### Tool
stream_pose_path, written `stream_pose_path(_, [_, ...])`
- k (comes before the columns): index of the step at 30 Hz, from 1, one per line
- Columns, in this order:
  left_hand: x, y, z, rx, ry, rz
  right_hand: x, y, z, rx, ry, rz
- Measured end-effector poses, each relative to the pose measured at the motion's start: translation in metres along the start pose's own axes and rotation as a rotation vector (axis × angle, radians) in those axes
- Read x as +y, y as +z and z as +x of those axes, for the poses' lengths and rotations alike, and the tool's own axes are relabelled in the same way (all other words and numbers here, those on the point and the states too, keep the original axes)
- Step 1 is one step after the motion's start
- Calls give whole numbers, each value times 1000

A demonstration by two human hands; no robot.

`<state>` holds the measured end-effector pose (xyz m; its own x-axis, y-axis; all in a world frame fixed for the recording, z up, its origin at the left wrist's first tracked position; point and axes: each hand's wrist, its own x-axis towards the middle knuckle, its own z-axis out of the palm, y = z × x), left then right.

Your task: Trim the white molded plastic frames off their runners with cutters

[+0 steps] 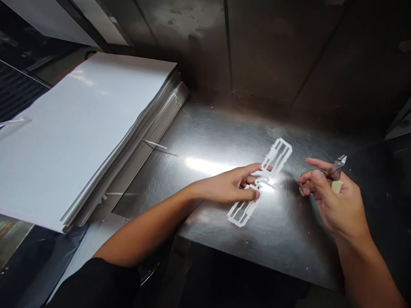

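Observation:
My left hand (236, 185) grips a white plastic frame part (278, 157) near its middle, thumb on top and fingers curled around it. The part is long, with an open slotted section at each end, and is held tilted above the metal table. To the right, my right hand (340, 201) holds a pair of small cutters (338, 167), their metal jaws pointing up and away and a pale yellow handle piece showing beside the palm. Its thumb and fingers are curled, with the index finger extended; the cutters are apart from the white part.
A tall stack of large white sheets (86, 124) stands on the left, with white ties sticking out of its side. Dark metal panels (263, 51) rise behind the shiny metal table (212, 128). Small pale scraps lie scattered on the tabletop.

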<state>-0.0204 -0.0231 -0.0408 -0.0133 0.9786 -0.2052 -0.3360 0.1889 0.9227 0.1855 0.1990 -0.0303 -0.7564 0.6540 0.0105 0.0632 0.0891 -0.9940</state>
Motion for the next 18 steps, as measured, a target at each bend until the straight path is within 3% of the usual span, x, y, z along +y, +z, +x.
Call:
stream_pose_path(3, [1,-1,-1,-104,10,145,5,-4,5,-66,49,98])
stream_pose_path(7, [5,-6,-1,-97,-56,95,2,-6,6,-111,55,95])
stream_pose_path(10, [11,-16,-4,93,-77,-79,-8,-8,7,-63,43,212])
stream_pose_path(13, [19,-28,-6,293,93,-271,-16,-9,7,-22,-8,287])
stream_pose_path(18, [35,-30,-4,413,202,-514,-16,-6,1,-15,-104,242])
